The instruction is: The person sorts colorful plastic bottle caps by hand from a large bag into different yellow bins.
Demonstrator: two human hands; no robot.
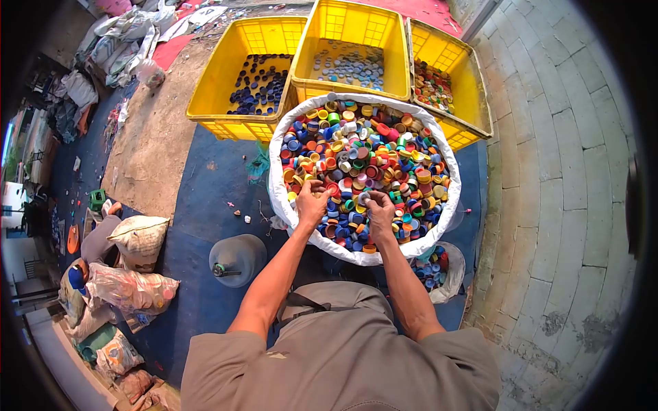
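Note:
A large white-rimmed sack (447, 144) stands before me, filled with bottle caps (370, 151) in many colours. Over the near left part of the heap is my left hand (312, 204), fingers loosely bent and thumb apart, with nothing visible in it. My right hand (381, 211) pinches a pale grey-white bottle cap (363, 198) between thumb and fingers, just above the heap. Behind the sack are three yellow crates: the left crate (205, 96) has dark blue caps, the middle crate (301, 65) pale blue and whitish ones, the right crate (476, 103) red, orange and mixed ones.
A large translucent jug (240, 260) lies on the blue floor sheet left of me. By the sack's lower right is a smaller bag (449, 274) of mostly blue caps. A block wall (548, 171) rises at right. Another person (99, 243) is among stuffed sacks (140, 240) at left.

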